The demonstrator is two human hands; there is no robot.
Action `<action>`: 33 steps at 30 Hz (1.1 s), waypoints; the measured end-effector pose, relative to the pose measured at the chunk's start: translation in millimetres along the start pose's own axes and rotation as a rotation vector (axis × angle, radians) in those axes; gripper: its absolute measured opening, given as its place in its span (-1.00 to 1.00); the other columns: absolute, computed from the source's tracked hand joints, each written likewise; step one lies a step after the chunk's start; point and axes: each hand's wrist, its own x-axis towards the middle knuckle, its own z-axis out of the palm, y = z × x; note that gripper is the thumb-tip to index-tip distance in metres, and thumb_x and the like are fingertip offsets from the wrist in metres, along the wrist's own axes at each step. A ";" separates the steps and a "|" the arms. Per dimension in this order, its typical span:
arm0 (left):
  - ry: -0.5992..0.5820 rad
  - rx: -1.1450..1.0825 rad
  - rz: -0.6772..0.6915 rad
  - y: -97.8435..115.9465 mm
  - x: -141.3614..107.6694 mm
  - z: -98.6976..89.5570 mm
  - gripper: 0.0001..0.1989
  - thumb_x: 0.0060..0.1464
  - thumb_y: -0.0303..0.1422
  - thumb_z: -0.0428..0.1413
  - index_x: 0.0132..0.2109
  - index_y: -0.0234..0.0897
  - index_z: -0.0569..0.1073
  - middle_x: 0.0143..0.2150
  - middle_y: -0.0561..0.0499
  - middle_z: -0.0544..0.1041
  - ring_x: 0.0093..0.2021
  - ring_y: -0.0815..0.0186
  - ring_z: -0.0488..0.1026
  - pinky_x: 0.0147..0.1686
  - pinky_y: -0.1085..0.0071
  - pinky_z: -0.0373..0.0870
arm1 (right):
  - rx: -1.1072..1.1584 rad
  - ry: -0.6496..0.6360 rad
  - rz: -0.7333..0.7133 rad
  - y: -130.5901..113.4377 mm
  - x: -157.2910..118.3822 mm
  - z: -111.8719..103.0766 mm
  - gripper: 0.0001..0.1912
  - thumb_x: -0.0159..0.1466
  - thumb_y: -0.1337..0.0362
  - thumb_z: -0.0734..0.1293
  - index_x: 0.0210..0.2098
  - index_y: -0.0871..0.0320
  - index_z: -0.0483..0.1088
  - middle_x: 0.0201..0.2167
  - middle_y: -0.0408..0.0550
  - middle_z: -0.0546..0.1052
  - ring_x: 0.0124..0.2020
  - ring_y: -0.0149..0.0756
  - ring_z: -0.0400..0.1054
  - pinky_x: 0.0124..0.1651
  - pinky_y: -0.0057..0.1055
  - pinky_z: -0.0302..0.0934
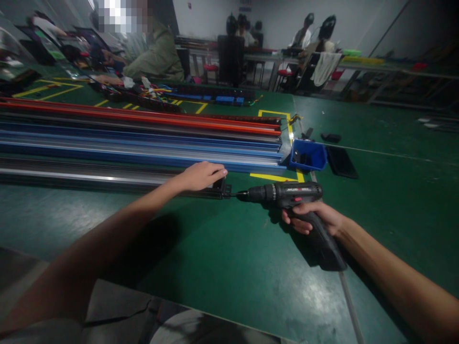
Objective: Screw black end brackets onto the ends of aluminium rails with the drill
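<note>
My right hand (311, 217) is wrapped around the handle of a black cordless drill (297, 191), which points left. The tip of its bit meets the small black end piece (226, 192) on a long black metal rail (107, 177). Over the right end of that rail lies my left hand (202, 176), its fingers bent across the top and holding it. Part of the rail's end is hidden under this hand. Just behind are blue rails (143, 149) and an orange-red rail (179, 119), all lying side by side.
A blue bin (310, 155) with small dark parts stands past the rail ends, beside a flat black object (342, 161). Bundled coloured wires (150, 91) lie farther back on the green table (229, 267). A person in a green sleeve (158, 55) sits across; others sit behind.
</note>
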 end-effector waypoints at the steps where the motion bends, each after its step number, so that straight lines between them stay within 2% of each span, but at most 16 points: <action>1: 0.003 -0.001 0.001 -0.6 0.0 0.4 -0.50 0.43 -0.01 -0.20 -0.14 -0.19 0.51 -0.23 -0.02 0.59 -0.24 0.23 0.48 -0.28 0.37 0.16 | -0.005 0.001 0.000 -0.2 0.0 0.3 -0.74 0.29 0.30 0.44 -0.15 0.43 0.60 -0.31 0.07 0.59 -0.60 -0.57 0.26 -0.48 -0.56 0.36; 8: 0.008 0.015 0.005 -3.9 1.6 2.7 -0.50 0.44 0.00 -0.19 -0.14 -0.18 0.52 -0.27 -0.01 0.58 -0.26 0.23 0.47 -0.31 0.37 0.14 | -0.006 0.004 -0.004 -0.5 0.0 1.0 -0.75 0.30 0.30 0.45 -0.14 0.41 0.58 -0.25 0.10 0.61 -0.60 -0.58 0.28 -0.47 -0.56 0.37; 23: -0.002 0.001 0.001 -3.0 2.0 1.5 -0.49 0.43 0.01 -0.19 -0.14 -0.18 0.52 -0.27 -0.01 0.58 -0.27 0.23 0.46 -0.30 0.36 0.14 | -0.004 -0.005 0.009 -1.3 -0.1 -2.1 -0.81 0.31 0.32 0.46 -0.21 0.39 0.58 -0.31 0.03 0.59 -0.60 -0.60 0.28 -0.47 -0.58 0.38; 33: 0.000 0.010 -0.002 -3.5 2.2 1.3 -0.46 0.42 0.02 -0.21 -0.13 -0.20 0.54 -0.24 -0.04 0.60 -0.23 0.20 0.48 -0.28 0.35 0.17 | 0.012 0.028 0.010 -2.7 0.6 8.1 -0.76 0.25 0.31 0.45 -0.19 0.42 0.60 -0.31 0.09 0.62 -0.61 -0.57 0.29 -0.49 -0.58 0.36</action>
